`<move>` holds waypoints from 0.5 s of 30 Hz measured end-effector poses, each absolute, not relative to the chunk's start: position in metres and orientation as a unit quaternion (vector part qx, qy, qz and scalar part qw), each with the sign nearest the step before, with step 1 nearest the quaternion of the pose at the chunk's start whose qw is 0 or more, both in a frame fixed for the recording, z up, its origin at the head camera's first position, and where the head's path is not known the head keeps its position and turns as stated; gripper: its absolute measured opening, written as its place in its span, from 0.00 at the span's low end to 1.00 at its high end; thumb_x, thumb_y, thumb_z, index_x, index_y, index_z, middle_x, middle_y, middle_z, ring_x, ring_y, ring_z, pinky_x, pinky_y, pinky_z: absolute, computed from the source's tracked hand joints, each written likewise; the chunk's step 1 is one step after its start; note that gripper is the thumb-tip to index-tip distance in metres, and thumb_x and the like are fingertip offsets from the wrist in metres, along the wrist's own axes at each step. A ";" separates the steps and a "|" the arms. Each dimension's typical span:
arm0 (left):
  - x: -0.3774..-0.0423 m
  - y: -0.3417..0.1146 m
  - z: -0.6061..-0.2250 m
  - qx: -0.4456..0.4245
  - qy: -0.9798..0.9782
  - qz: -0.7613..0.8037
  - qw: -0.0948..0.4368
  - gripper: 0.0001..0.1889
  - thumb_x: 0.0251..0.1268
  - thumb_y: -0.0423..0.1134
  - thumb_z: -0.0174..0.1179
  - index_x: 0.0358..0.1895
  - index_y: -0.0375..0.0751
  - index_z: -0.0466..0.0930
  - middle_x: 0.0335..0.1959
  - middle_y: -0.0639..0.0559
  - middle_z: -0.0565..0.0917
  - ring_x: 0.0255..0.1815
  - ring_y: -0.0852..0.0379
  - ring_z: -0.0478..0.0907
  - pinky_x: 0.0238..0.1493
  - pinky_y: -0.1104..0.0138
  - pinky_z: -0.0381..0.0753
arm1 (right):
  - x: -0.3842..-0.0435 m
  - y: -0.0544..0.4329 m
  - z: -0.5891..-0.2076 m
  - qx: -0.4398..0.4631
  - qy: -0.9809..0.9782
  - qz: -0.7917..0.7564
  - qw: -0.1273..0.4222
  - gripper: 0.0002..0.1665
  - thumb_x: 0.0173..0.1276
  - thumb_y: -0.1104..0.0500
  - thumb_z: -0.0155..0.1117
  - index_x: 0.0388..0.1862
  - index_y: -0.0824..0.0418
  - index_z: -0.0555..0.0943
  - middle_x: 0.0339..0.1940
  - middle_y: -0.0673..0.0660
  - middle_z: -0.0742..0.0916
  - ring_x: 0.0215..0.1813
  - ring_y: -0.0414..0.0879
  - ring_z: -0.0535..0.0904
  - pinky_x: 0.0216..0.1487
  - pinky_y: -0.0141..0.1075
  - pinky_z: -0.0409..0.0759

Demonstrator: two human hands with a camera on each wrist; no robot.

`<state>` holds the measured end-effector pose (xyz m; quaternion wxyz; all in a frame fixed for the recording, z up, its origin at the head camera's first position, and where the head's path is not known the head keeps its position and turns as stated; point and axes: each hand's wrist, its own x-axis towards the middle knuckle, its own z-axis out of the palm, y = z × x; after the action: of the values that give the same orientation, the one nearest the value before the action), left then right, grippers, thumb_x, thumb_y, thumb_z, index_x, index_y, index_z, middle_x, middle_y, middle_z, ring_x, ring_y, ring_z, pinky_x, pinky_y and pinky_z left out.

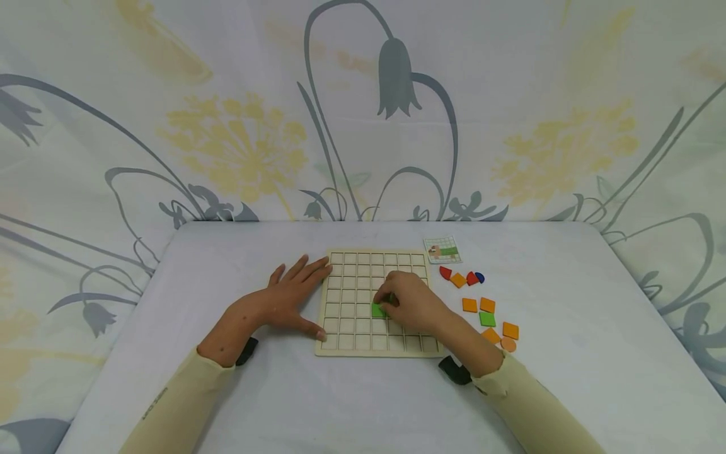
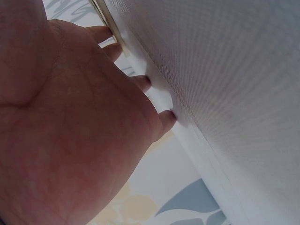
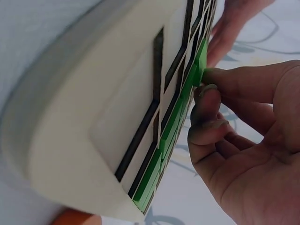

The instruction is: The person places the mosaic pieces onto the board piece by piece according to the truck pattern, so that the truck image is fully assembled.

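Observation:
A pale wooden grid board (image 1: 347,293) lies on the white table. My right hand (image 1: 411,302) is over its middle and pinches a green square tile (image 3: 200,63) between thumb and fingertips. That tile stands tilted at the end of a row of green tiles (image 3: 171,122) set in the board's cells, seen in the right wrist view; from the head view my hand and forearm hide most of this row. My left hand (image 1: 289,299) is spread at the board's left side, its fingertips and thumb right at the edge.
Right of the board lie loose orange squares (image 1: 469,305), a green square (image 1: 487,319), an orange disc (image 1: 508,344), red quarter-round pieces (image 1: 445,272) and a blue half-round piece (image 1: 479,277). A small pattern card (image 1: 442,250) lies by the board's top right corner.

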<state>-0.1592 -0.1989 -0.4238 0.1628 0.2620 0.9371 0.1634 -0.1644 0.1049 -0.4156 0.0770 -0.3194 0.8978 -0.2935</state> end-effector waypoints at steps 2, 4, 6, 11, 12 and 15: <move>-0.159 -0.199 -0.424 0.262 0.937 0.164 0.163 0.68 0.51 0.70 0.78 0.88 0.45 0.46 0.90 0.48 0.44 0.89 0.35 0.33 0.79 0.29 0.36 | -0.163 0.107 -0.414 -0.319 0.898 -0.292 0.074 0.08 0.69 0.68 0.71 0.44 0.63 0.93 0.38 0.50 0.86 0.32 0.39 0.74 0.36 0.32 0.77; -0.159 -0.198 -0.424 0.263 0.937 0.163 0.163 0.69 0.51 0.70 0.78 0.88 0.45 0.46 0.90 0.48 0.44 0.89 0.35 0.33 0.79 0.29 0.36 | -0.160 0.110 -0.414 -0.315 0.900 -0.293 0.072 0.08 0.69 0.68 0.71 0.45 0.63 0.92 0.39 0.51 0.86 0.33 0.40 0.75 0.37 0.33 0.77; -0.159 -0.198 -0.424 0.263 0.937 0.162 0.163 0.69 0.51 0.70 0.78 0.88 0.45 0.45 0.90 0.48 0.44 0.89 0.35 0.33 0.79 0.29 0.36 | -0.158 0.116 -0.413 -0.306 0.902 -0.296 0.070 0.08 0.69 0.68 0.71 0.45 0.63 0.91 0.40 0.51 0.85 0.34 0.40 0.75 0.39 0.34 0.78; -0.159 -0.199 -0.424 0.263 0.937 0.160 0.164 0.69 0.51 0.70 0.78 0.88 0.45 0.45 0.90 0.48 0.44 0.89 0.35 0.33 0.79 0.29 0.36 | -0.155 0.138 -0.415 -0.279 0.910 -0.303 0.059 0.06 0.70 0.68 0.71 0.42 0.59 0.89 0.38 0.49 0.85 0.34 0.40 0.76 0.39 0.35 0.79; -0.159 -0.199 -0.424 0.263 0.937 0.159 0.165 0.69 0.51 0.70 0.78 0.88 0.45 0.45 0.90 0.48 0.43 0.89 0.35 0.32 0.79 0.29 0.36 | -0.154 0.144 -0.415 -0.273 0.912 -0.302 0.058 0.06 0.70 0.68 0.71 0.41 0.59 0.89 0.38 0.48 0.85 0.34 0.40 0.76 0.39 0.35 0.79; -0.159 -0.199 -0.425 0.262 0.938 0.158 0.165 0.69 0.51 0.70 0.78 0.88 0.45 0.45 0.90 0.49 0.43 0.89 0.35 0.32 0.79 0.29 0.36 | -0.152 0.162 -0.415 -0.258 0.917 -0.300 0.053 0.06 0.69 0.69 0.71 0.41 0.59 0.88 0.38 0.48 0.85 0.35 0.40 0.76 0.38 0.35 0.80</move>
<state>-0.1594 -0.1992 -0.4246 0.1647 0.2619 0.9377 0.1583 -0.1517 0.1622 -0.4149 0.0532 -0.2580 0.9169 -0.3000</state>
